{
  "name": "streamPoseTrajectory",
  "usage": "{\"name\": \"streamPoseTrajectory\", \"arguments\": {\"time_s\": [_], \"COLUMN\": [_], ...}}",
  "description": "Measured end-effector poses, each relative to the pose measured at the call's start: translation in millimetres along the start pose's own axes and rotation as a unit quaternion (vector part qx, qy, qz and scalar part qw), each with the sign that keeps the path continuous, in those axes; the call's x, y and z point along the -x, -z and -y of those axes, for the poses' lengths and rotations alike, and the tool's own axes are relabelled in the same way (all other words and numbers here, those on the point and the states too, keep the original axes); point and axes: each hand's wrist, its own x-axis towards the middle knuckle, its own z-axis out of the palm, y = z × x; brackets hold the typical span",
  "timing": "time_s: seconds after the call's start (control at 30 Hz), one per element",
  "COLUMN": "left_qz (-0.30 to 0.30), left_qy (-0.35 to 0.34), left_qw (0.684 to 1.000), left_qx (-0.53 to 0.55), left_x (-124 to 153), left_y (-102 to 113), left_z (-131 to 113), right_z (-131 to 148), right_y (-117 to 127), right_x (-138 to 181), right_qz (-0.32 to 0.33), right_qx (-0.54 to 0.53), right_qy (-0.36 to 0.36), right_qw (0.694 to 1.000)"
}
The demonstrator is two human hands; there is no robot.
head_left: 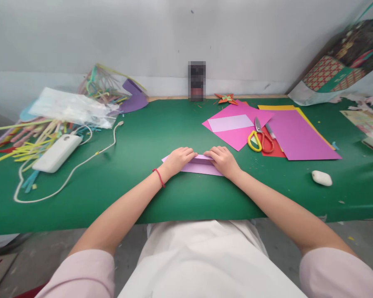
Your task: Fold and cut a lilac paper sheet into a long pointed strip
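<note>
A strip of light purple paper (202,168) lies on the green table top in front of me, with its far edge folded up along its length. My left hand (178,160) grips the folded edge near the left end, fingers curled over it. At the right end my right hand (224,161) holds the same edge, its fingertips bent over the fold. A short stretch of the raised fold shows between the two hands. Both thumbs are mostly hidden.
Scissors (261,138) with yellow and red handles lie right of centre, by pink paper (236,140) and purple paper (311,134). A white power bank (58,153) with a cable and a pile of paper strips (31,140) occupy the left. A white case (322,178) sits at right.
</note>
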Motion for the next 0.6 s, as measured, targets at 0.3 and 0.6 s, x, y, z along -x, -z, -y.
{"name": "streamPoseTrajectory", "arguments": {"time_s": [0.3,0.6], "left_qz": [0.018,0.039], "left_qy": [-0.016,-0.018], "left_qw": [1.000,0.999], "left_qx": [-0.009,0.001], "left_x": [-2,-2], "left_y": [1,2], "left_z": [0,0], "right_z": [-1,-4], "right_y": [12,12], "right_x": [7,16], "right_qz": [0.041,0.074], "right_qx": [-0.026,-0.087], "right_qy": [0.055,0.042], "right_qw": [0.997,0.993]}}
